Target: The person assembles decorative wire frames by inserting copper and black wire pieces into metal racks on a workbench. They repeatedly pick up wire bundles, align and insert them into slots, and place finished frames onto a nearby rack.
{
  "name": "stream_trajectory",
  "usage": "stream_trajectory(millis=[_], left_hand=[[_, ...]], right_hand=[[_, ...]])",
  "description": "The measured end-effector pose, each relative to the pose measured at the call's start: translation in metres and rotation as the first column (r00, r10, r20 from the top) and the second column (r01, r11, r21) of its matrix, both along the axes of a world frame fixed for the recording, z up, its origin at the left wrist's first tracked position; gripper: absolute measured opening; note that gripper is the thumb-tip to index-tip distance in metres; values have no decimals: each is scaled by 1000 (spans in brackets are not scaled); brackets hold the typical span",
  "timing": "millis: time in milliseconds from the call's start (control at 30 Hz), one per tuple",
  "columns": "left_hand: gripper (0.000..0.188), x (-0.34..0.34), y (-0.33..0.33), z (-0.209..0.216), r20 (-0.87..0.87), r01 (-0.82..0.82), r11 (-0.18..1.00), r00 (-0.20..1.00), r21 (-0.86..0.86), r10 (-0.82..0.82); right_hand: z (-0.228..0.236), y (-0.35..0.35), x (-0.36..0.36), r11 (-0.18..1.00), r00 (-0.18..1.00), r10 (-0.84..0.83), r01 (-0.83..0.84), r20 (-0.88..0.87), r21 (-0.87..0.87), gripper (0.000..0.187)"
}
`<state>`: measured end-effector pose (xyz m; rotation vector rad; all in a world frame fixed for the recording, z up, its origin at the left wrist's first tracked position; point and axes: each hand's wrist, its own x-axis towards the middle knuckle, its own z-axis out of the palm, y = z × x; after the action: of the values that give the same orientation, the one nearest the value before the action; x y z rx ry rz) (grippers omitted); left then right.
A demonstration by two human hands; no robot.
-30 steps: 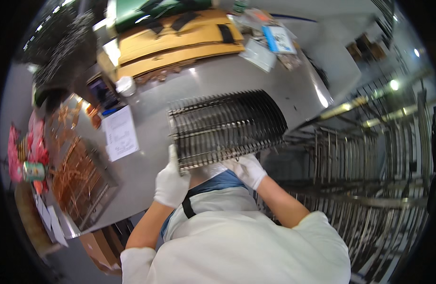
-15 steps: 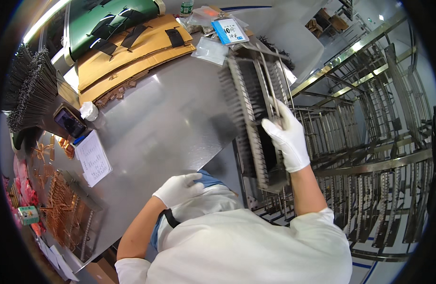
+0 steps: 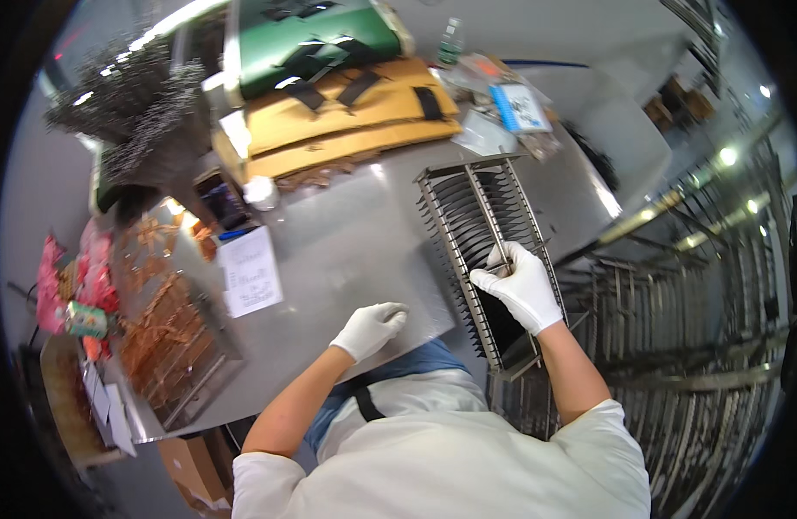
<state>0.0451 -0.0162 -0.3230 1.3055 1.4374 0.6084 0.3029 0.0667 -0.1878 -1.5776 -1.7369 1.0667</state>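
My right hand point(image 3: 527, 290), in a white glove, grips the middle bar of a long metal rack point(image 3: 455, 246). Rows of thin dark curved plates line this rack, which is tilted over the table's right edge. White-gloved too, my left hand point(image 3: 369, 331) is above the table's near edge with its fingers curled together. Nothing shows in it. Bare metal tabletop point(image 3: 355, 242) lies between the left hand and the rack.
Metal shelving point(image 3: 667, 346) with many bars stands on the right. At left are copper-coloured wire pieces point(image 3: 169, 337), a written sheet point(image 3: 250, 272), a phone point(image 3: 221, 201) and bundled dark rods point(image 3: 160, 138). Cardboard point(image 3: 347, 117) lies by a green conveyor belt point(image 3: 329, 43).
My view has shifted, so the table appears further right. The rack, still in my right hand, now hangs nearer the table's edge. My left hand has come away from my lap, over the table edge.
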Motion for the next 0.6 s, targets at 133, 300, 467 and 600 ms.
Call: stream_trajectory(millis=[133, 300, 467, 600], left_hand=[[27, -55, 48, 4, -185, -201, 937, 948, 286, 260], [36, -114, 113, 28, -607, -161, 919, 708, 359, 361], [54, -125, 187, -26, -688, -217, 876, 550, 430, 474], [48, -122, 228, -35, -649, -367, 764, 404, 531, 645]], right_hand=[[-23, 50, -60, 993, 988, 116, -119, 103, 25, 42], [-59, 92, -112, 995, 986, 98, -102, 134, 22, 43], [-50, 95, -121, 842, 972, 198, -236, -128, -486, 55], [-32, 90, -84, 947, 926, 264, -301, 272, 108, 45]])
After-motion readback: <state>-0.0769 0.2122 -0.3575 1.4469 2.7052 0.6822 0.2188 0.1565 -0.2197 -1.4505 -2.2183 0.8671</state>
